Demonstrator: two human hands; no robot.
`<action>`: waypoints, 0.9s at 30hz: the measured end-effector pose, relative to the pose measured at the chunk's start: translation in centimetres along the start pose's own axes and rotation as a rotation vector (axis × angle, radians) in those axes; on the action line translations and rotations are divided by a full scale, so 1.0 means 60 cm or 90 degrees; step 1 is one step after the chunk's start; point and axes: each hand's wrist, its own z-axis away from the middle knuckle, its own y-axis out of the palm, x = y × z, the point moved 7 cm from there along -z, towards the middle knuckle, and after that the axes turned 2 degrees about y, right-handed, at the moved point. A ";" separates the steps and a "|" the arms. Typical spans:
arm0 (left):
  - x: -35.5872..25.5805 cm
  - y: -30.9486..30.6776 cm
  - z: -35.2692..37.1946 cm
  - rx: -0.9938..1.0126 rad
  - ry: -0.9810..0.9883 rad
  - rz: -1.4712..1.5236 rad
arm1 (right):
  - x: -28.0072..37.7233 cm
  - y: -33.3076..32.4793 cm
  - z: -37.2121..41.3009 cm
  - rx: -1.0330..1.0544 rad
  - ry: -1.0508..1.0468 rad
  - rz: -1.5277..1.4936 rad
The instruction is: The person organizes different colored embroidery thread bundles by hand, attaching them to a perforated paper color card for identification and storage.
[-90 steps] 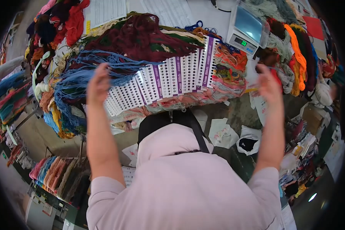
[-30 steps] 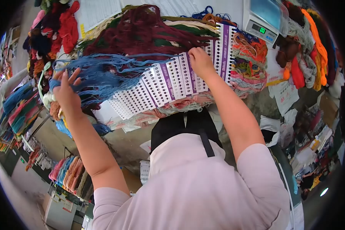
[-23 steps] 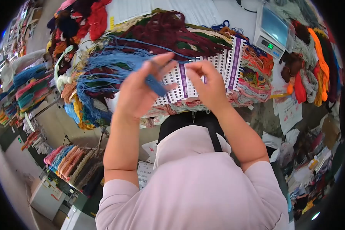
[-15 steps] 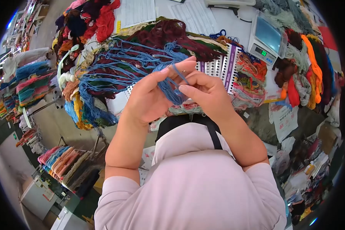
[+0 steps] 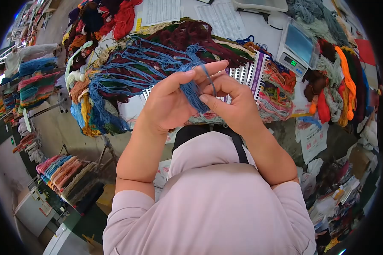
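A bundle of blue yarn (image 5: 194, 97) hangs through my left hand (image 5: 168, 100), held between the thumb and the curved fingers. The index finger of that hand points out to the right. Close by on the right, my right hand (image 5: 236, 100) is closed, pinching a single blue strand (image 5: 209, 78) that loops over the left fingers. The bundle's upper end runs onto more blue yarn (image 5: 127, 78), spread in long strands over dark maroon yarn (image 5: 187, 36) on the table. My right fingertips are partly hidden behind the thumb.
A digital scale (image 5: 294, 53) stands to the right, beside hanging orange yarn (image 5: 345, 80). White cards with punched holes (image 5: 242, 76) lie behind my right hand. Printed sheets (image 5: 161, 12) rest at the back. A rack of yarn hanks (image 5: 66, 174) stands at lower left.
The blue strand's loop at the fingers is now wider and more upright. My right hand has shifted slightly right, and the view has moved a little.
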 end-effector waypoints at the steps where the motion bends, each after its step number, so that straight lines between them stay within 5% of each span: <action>1: 0.000 -0.001 0.001 0.001 0.001 0.001 | 0.002 0.000 0.000 -0.012 -0.024 -0.030; 6: -0.010 -0.009 0.007 -0.011 0.021 0.013 | 0.002 0.001 0.006 -0.017 -0.077 -0.066; 8: -0.016 -0.014 0.011 -0.019 0.025 -0.014 | -0.010 0.006 0.010 0.005 0.060 -0.184; 14: -0.031 -0.038 0.018 -0.051 0.052 -0.144 | 0.010 0.005 0.020 0.002 0.102 -0.243; 18: -0.043 -0.026 0.014 -0.158 0.100 -0.255 | 0.003 0.003 0.018 0.003 0.080 -0.230; 19: -0.048 -0.031 0.015 -0.158 0.099 -0.255 | 0.009 -0.001 0.016 0.049 0.070 -0.102; 20: -0.050 -0.036 0.013 -0.119 0.053 -0.290 | 0.013 -0.006 0.014 0.093 0.059 0.026; 22: -0.044 -0.055 0.007 -0.053 -0.058 -0.300 | 0.006 -0.031 0.017 0.145 0.122 -0.016; 24: -0.039 -0.101 0.020 0.151 -0.162 -0.408 | -0.006 -0.075 0.029 0.230 0.196 -0.068; 25: -0.059 -0.144 0.032 0.083 -0.159 -0.405 | -0.011 -0.138 0.036 0.104 -0.067 0.047; 27: -0.111 -0.250 0.069 -0.141 -0.137 -0.301 | -0.065 -0.269 0.067 -0.005 0.114 -0.382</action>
